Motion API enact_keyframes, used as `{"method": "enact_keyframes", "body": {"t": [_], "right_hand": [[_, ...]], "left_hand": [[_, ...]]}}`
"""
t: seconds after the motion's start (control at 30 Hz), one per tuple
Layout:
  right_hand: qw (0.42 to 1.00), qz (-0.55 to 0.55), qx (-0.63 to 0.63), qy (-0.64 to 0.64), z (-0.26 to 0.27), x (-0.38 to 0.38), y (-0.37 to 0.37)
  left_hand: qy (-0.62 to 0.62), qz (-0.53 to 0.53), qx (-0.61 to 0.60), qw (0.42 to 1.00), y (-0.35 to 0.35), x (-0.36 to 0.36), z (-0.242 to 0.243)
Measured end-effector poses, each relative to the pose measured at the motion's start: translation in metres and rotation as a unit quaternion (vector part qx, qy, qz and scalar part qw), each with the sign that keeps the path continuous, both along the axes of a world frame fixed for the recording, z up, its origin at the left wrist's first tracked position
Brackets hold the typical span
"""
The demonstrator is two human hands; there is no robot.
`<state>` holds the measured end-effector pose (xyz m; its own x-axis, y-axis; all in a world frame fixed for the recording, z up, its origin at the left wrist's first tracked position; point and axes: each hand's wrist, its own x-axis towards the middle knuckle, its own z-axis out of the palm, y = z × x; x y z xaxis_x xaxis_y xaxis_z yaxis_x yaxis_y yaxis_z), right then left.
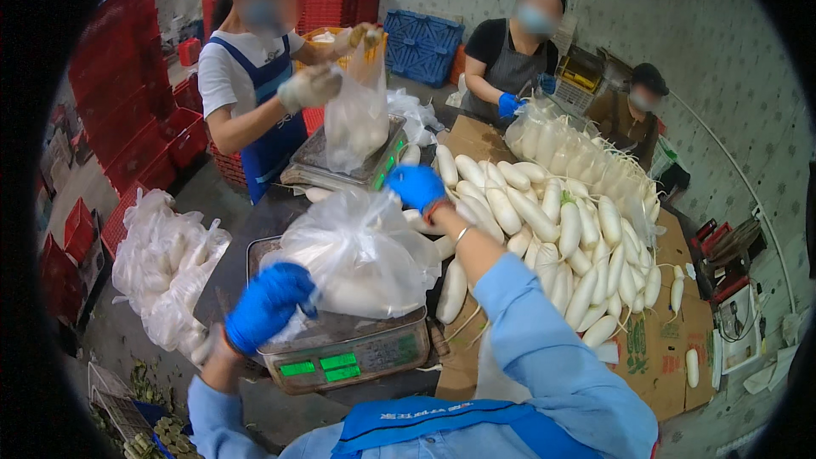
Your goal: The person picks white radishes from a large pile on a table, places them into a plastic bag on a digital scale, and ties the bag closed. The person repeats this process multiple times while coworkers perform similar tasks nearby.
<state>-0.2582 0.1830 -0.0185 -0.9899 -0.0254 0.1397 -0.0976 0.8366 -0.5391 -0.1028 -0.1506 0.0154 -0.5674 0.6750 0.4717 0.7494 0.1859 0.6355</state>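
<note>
A clear plastic bag of white radishes (357, 261) rests on a digital scale (344, 357) in front of me, its top gathered near the middle. My right hand (415, 187), in a blue glove, is closed at the bag's upper right edge and seems to grip the plastic there. At the bag's lower left is my left hand (271, 306), also gloved in blue, with curled fingers; whether they pinch the plastic is hidden. A large heap of loose white radishes (561, 223) lies to the right of my right arm.
Across the table, a person (255, 76) holds another plastic bag (357, 121) over a second scale (299, 169). Filled bags (169, 268) lie at left. Another person (510, 57) handles bagged radishes (574, 153); a third person (631, 108) is beyond. Cardboard (676, 344) covers the table's right side.
</note>
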Motion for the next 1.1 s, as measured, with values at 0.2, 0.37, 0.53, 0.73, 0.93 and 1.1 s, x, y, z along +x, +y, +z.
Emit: {"method": "enact_keyframes", "body": {"t": [0.2, 0.37, 0.53, 0.73, 0.93, 1.1], "right_hand": [[0.99, 0.046, -0.132, 0.024, -0.009, 0.006, -0.007], [0.726, 0.263, -0.601, -0.206, 0.084, 0.05, -0.016], [0.697, 0.357, -0.599, -0.164, 0.143, 0.111, -0.038], [0.832, 0.31, -0.441, -0.13, 0.158, 0.133, -0.065], [0.928, 0.253, -0.262, 0.077, 0.121, 0.095, -0.064], [0.999, -0.006, 0.031, 0.042, 0.041, 0.018, -0.028]], "left_hand": [[-0.26, 0.053, 0.15, 0.952, 0.012, 0.024, 0.011], [-0.307, -0.048, 0.421, 0.852, 0.019, 0.003, 0.041], [-0.32, -0.089, 0.297, 0.895, 0.054, -0.013, 0.09], [-0.317, -0.017, 0.241, 0.917, 0.079, -0.018, 0.099], [-0.056, 0.107, 0.148, 0.982, 0.062, -0.024, 0.079], [0.124, -0.07, -0.078, 0.987, 0.068, 0.016, 0.037]]}}
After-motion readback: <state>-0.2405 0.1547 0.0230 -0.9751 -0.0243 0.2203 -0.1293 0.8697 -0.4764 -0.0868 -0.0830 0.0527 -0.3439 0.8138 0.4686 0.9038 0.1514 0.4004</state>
